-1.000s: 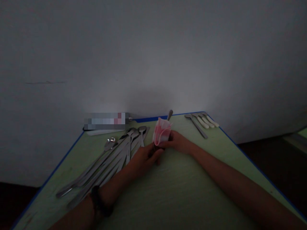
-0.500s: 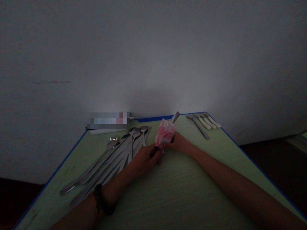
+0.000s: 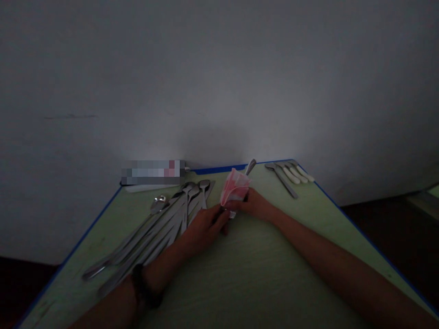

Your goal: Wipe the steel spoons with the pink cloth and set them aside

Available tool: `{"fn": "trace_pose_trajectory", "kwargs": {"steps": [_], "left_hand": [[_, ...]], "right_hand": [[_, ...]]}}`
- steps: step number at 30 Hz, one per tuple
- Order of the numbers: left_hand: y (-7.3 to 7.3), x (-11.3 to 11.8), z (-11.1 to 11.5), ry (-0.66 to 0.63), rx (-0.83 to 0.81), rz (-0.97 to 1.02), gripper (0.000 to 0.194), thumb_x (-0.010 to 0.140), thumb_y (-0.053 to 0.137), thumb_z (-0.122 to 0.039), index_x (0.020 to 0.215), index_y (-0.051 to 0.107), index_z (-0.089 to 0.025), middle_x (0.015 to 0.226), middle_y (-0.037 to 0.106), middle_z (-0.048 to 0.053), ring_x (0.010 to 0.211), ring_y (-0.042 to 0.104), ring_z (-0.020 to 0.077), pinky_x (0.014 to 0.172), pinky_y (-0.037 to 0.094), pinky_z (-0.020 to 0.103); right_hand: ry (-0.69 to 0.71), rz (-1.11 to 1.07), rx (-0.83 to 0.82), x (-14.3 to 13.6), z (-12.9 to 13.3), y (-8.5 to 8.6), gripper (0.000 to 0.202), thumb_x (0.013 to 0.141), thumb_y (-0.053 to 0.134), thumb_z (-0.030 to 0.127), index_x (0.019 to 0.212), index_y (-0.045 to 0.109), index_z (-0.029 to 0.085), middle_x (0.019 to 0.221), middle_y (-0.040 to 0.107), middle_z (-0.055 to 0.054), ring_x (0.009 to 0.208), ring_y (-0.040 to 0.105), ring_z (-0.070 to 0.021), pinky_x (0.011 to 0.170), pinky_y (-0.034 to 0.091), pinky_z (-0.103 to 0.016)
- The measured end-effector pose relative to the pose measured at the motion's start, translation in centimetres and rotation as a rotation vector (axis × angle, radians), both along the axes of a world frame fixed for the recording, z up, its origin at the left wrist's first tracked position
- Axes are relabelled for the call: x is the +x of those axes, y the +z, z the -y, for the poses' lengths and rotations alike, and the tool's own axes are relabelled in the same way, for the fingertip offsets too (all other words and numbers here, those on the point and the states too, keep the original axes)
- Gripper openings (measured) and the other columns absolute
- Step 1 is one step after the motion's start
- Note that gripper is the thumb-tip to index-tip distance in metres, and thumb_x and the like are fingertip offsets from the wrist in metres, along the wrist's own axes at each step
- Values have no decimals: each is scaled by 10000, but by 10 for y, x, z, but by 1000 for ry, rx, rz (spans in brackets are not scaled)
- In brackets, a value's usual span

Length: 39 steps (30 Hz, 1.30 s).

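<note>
Cloth shift: the pink-and-white cloth [image 3: 235, 183] and the utensil handle [image 3: 251, 165] poking out of its far end lean further to the right than a second ago.
Cloth place: between the two hands, folded about the utensil, directly ahead of the right hand's fingertips.
Right hand [image 3: 252, 203]: pinching the cloth at its near right side.
Left hand [image 3: 207, 226]: fingers curled at the cloth's near end; what they grip is hidden, so I cannot tell.
Cutlery pile [image 3: 169, 222]: fanned out to the left of the left hand, partly behind its forearm.
Dull metal spoon [image 3: 286, 186]: beyond the right hand, to its right.
Pale-handled cutlery [image 3: 292, 175]: farther right of that hand, just beside the spoon.
</note>
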<state>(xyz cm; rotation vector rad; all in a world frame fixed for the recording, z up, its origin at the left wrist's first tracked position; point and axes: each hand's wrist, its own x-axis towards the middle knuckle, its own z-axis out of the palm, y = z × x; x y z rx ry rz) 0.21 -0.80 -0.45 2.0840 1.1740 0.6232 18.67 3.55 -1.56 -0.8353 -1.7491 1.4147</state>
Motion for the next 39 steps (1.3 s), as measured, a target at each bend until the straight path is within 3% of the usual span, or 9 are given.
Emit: {"fn": "trace_pose_trajectory", "kwargs": {"steps": [7,12,15,19,21,26,33,36,39], "left_hand": [[-1,-1,-1,6,0,-16,279,925,395,-312,763,580,-180,610,637,-29,557,579,124,583,397,225],[-1,0,-2,14,-1,-15,290,923,390,-316,746,576,-181,594,631,-33,521,550,115,564,386,219],[0,0,-2,49,2,-29,310,923,381,-326,727,574,-183,573,620,-35,511,543,119,551,376,217],[0,1,-1,79,0,-48,386,931,360,-375,672,574,-186,548,603,-38,506,543,122,540,366,216],[1,1,0,73,-6,-56,396,930,358,-376,655,571,-186,538,598,-40,500,543,121,542,366,215],[4,2,0,41,-21,-51,376,933,338,-365,694,568,-187,570,619,-29,527,559,130,569,385,225],[-1,1,-4,50,-59,46,290,929,338,-351,825,553,-187,588,633,-18,553,570,149,586,412,243],[-2,0,-4,72,-92,72,291,930,338,-363,827,549,-191,568,619,-27,540,561,146,571,412,238],[0,1,-3,99,-96,81,315,929,344,-375,772,548,-193,539,589,-34,532,555,143,553,402,228]], "right_hand": [[-12,15,19,0,-2,-3,262,672,714,358,837,679,158,822,681,-31,727,589,-154,727,463,-296],[-42,-50,16,-3,1,-4,266,729,657,406,801,666,150,766,654,-20,695,564,-141,709,444,-286],[-148,-205,-50,-5,-1,-9,271,711,674,417,784,650,157,768,644,-16,712,561,-139,741,443,-290],[-400,-545,-205,-3,-15,-13,287,657,716,419,788,628,179,838,643,-35,808,574,-155,809,449,-305],[-482,-600,-218,0,-22,-12,309,641,722,434,798,630,184,864,643,-52,871,574,-172,833,448,-311],[-517,-500,-194,1,-17,-8,338,659,692,479,776,639,166,814,649,-61,820,575,-176,773,457,-306],[-291,-71,21,-13,11,-2,267,689,679,417,766,676,162,757,673,-30,685,574,-151,659,444,-275],[-287,-44,53,-14,10,-2,276,697,668,429,765,678,161,751,669,-27,686,566,-148,663,443,-273],[-366,-116,-1,-8,0,-6,325,692,665,468,771,671,153,753,662,-27,691,560,-145,678,437,-275]]}}
